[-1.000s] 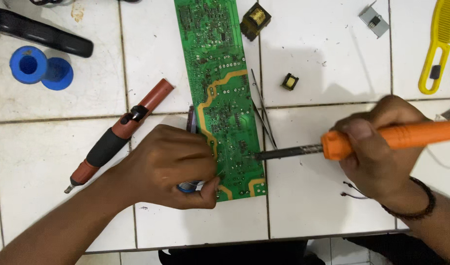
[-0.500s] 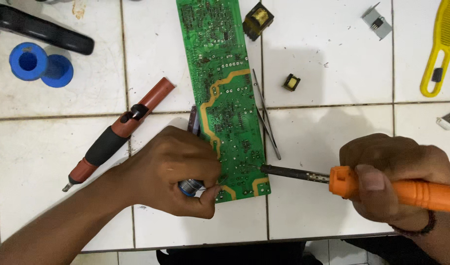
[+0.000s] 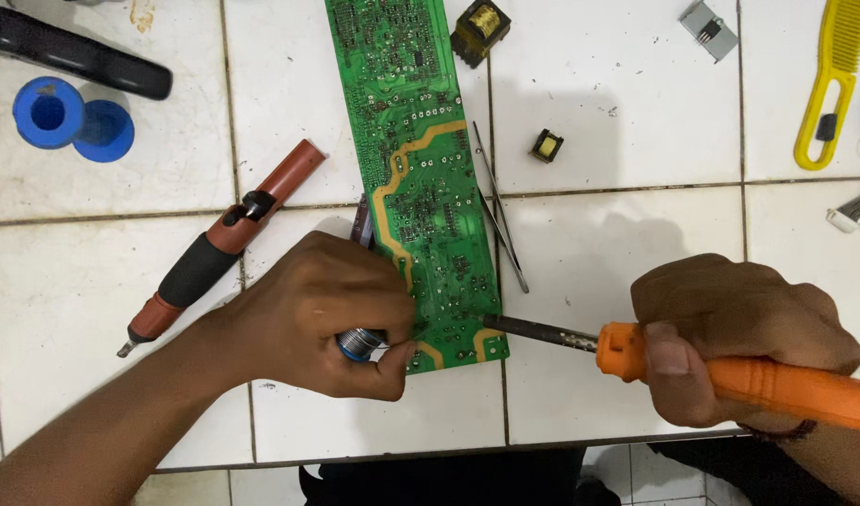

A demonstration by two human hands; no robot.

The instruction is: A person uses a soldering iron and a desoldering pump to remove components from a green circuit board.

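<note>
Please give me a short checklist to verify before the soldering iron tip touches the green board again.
1. Right hand grips the soldering iron firmly: ok.
2. Iron tip at the circuit board lower edge: ok; actual contact: cannot tell.
3. Left hand holds the solder spool beside the board: ok.
4. Left fingers away from the hot tip: not ok, close.
5. Tweezers clear of the iron's path: ok.
6. Tip clean and tinned: cannot tell.

An informal electronics repair spot, worked on a white tiled floor (image 3: 636,234). A bare green circuit board (image 3: 420,169) lies at the middle, an orange soldering iron (image 3: 730,375) at its near end. A desoldering pump (image 3: 224,244), tweezers (image 3: 500,220), loose transformers (image 3: 479,31) and a blue solder spool (image 3: 69,117) lie around it.
</note>
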